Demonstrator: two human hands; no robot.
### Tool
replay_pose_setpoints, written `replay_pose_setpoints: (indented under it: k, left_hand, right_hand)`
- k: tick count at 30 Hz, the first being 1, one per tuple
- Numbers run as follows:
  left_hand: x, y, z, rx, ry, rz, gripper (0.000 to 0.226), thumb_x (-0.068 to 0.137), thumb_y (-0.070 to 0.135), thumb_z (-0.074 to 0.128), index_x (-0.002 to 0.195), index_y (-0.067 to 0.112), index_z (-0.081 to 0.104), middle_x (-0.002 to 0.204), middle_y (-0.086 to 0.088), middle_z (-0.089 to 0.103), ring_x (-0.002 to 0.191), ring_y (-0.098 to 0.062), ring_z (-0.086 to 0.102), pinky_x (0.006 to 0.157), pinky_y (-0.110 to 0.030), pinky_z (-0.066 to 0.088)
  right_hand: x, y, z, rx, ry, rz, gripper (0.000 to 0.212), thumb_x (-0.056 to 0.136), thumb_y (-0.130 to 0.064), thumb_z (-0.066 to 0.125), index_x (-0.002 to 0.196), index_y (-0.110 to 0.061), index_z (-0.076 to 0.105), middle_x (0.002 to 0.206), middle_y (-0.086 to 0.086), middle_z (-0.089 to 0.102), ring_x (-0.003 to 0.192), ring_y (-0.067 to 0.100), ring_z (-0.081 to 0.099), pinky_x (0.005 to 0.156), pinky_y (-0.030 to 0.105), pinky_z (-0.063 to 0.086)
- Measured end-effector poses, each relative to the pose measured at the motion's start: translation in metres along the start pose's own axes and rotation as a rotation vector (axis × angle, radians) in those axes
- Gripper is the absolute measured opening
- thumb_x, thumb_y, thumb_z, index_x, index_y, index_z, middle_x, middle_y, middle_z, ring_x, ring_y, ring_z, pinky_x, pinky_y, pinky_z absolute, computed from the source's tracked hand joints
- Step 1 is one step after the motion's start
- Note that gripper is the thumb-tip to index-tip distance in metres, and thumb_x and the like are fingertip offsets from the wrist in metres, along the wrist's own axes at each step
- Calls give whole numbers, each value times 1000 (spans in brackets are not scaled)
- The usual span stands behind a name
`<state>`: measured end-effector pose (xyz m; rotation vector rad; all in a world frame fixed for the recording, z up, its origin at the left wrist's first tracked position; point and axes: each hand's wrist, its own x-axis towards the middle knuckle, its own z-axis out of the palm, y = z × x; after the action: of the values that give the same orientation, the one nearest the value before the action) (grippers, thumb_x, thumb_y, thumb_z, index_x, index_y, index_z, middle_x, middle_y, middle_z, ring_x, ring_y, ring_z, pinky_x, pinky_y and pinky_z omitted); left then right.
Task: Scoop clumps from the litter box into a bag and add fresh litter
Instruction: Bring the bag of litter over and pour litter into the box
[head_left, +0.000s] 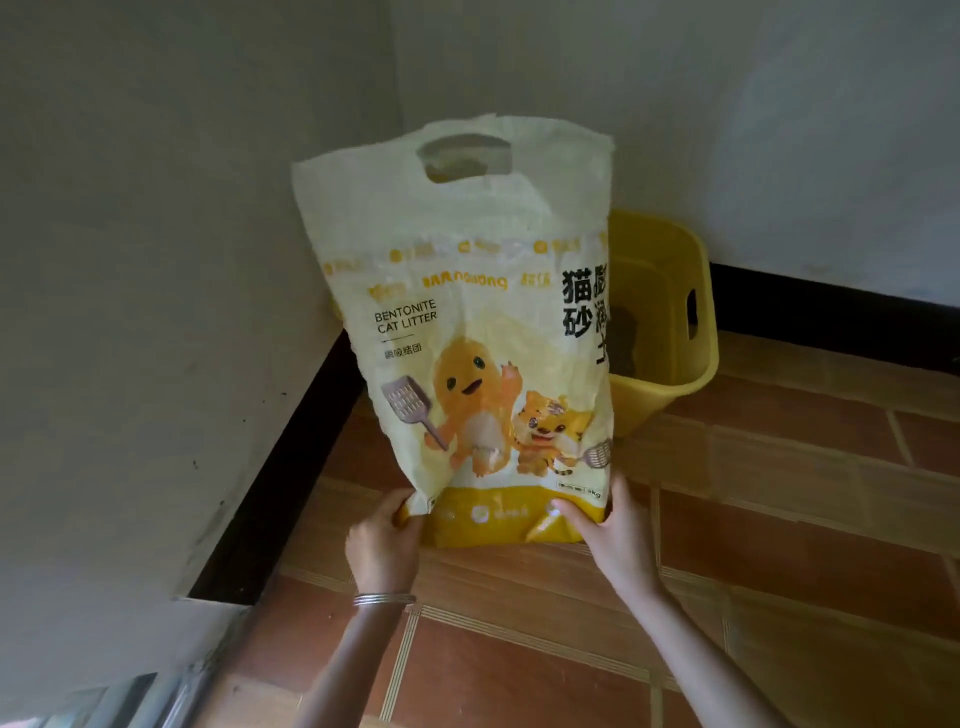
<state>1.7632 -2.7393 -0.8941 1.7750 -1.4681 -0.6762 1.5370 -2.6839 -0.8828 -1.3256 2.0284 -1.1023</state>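
So, the litter bag (467, 322) is held upright by its two bottom corners, right in front of the litter box (670, 395), which is half hidden behind it. Whether the bag's bottom is resting on the floor (779, 519) or lifted just off it can't really be told from this angle.

The lower left corner is gripped by the left hand (382, 545), fingers (402, 501) curled together round the edge of the plastic. A thin silver bracelet (383, 599) is worn on that wrist. The lower right corner is pinched by the right hand (613, 530): the thumb (569, 512) is laid flat on the yellow front strip, and the other fingers are tucked behind the bag, so how they're spread can't be seen.

The bag is pale yellow, printed with "BENTONITE CAT LITTER", a cartoon orange critter with a scoop and a little tiger. A cut-out handle sits near the top, and the top edge looks kinda ragged.

The box is a yellow tub with a handle slot in its right wall, parked in the far corner of the floor where the two white walls (156, 260) meet. Grey litter with a darker patch can be made out inside. The floor is reddish-brown tile, edged by a black baseboard (270, 478).
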Motion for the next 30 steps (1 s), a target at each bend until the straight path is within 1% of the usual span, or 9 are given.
replay_pose_setpoints:
  k: [5,8,11,13,16,19,23,27,30]
  left_hand:
    - [-15,9,-19,-148,28,-58,58,52,50,49,86,10,76,50,2,59,51,-23,56,56,-29,40]
    - [-14,14,-35,-191,-11,-123,47,53,45,62,84,14,77,53,8,60,52,-13,54,55,-31,43]
    - [-8,23,-53,-212,-56,-104,26,49,57,63,66,40,71,57,0,66,61,-26,63,62,-42,54]
    - [-8,32,-64,-221,-70,-61,23,48,61,66,61,43,69,58,3,67,62,-23,66,60,-42,55]
    - [-11,49,-80,-256,-49,-26,21,51,56,75,66,42,69,55,5,65,52,-15,61,50,-33,50]
    - [-9,63,-91,-307,26,-17,28,54,43,87,63,27,66,58,10,64,47,-5,54,48,-25,46]
    - [1,87,-98,-286,85,57,23,62,32,83,67,34,60,56,17,63,59,4,59,52,-8,43]
    - [12,113,-102,-242,76,148,26,65,32,82,64,40,57,60,12,62,58,-9,59,55,-16,44]
    - [18,130,-103,-228,59,157,20,69,32,81,65,33,61,61,5,64,60,-14,60,57,-26,49]
  right_hand:
    - [-14,-14,-12,104,-10,21,46,70,-30,77,105,-28,47,87,-18,63,81,-12,60,63,17,49]
    - [-26,-18,-27,181,-308,77,72,54,-54,81,110,-39,39,108,-16,60,95,-10,58,79,14,46]
    - [-42,-16,-39,-12,-561,-17,95,58,-51,80,126,-49,15,131,-34,27,117,-12,38,94,3,28]
    - [-48,-17,-42,-55,-513,-90,87,62,-58,73,126,-54,14,130,-36,28,119,-9,38,95,4,29]
    - [-52,-31,-45,119,-291,-137,62,63,-69,67,116,-59,38,112,-26,59,104,-4,57,86,19,47]
    - [-55,-57,-50,233,-117,-199,42,64,-66,67,102,-57,52,96,-26,66,86,-4,63,72,10,47]
    - [-55,-85,-55,229,4,-267,30,69,-55,66,96,-44,60,81,-19,68,68,2,64,58,17,50]
    - [-50,-104,-60,237,136,-212,27,73,-58,64,89,-36,63,69,-6,67,57,13,62,49,32,49]
    - [-40,-117,-64,261,160,-168,12,77,-41,70,86,-35,65,66,2,66,59,24,61,53,38,48]
